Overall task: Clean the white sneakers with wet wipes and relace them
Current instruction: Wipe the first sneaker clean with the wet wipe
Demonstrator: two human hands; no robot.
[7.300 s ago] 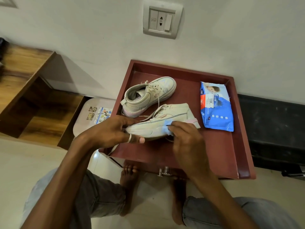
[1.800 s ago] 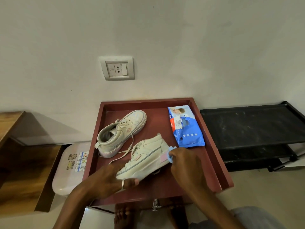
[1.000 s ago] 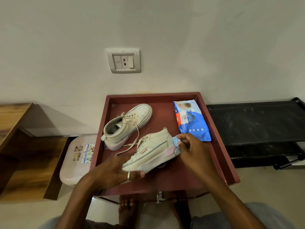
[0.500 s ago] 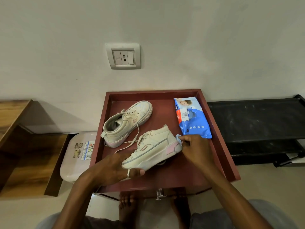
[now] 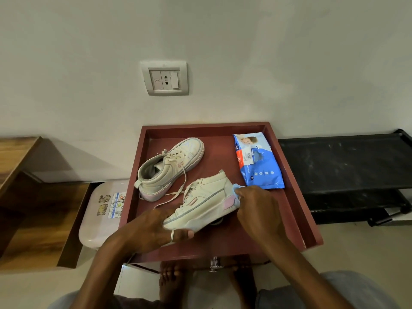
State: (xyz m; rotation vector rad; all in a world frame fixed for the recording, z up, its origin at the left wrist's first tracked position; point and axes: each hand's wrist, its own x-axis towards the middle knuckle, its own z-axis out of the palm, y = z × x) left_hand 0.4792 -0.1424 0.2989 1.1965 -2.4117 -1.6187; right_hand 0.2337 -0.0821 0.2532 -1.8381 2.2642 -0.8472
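Observation:
Two white sneakers lie on a dark red tray-topped table (image 5: 296, 210). My left hand (image 5: 156, 228) grips the toe of the near sneaker (image 5: 200, 206), which is tilted on its side with its laces loose. My right hand (image 5: 258, 210) pinches a pale blue wet wipe (image 5: 236, 192) and presses it against the sneaker's heel by the pink patch. The far sneaker (image 5: 171, 166) rests on its sole behind it, laces trailing. A blue pack of wet wipes (image 5: 258, 163) lies at the tray's right.
A white wall with a switch plate (image 5: 165, 78) stands behind the tray. A black metal rack (image 5: 347, 161) is on the right, a wooden shelf (image 5: 26, 197) on the left, a pale stool with stickers (image 5: 102, 210) beside the tray. My knees and bare feet are below.
My right hand with the wipe has shifted along the near sneaker from its side to its heel. My left hand has kept its hold on the toe. The camera has tilted up.

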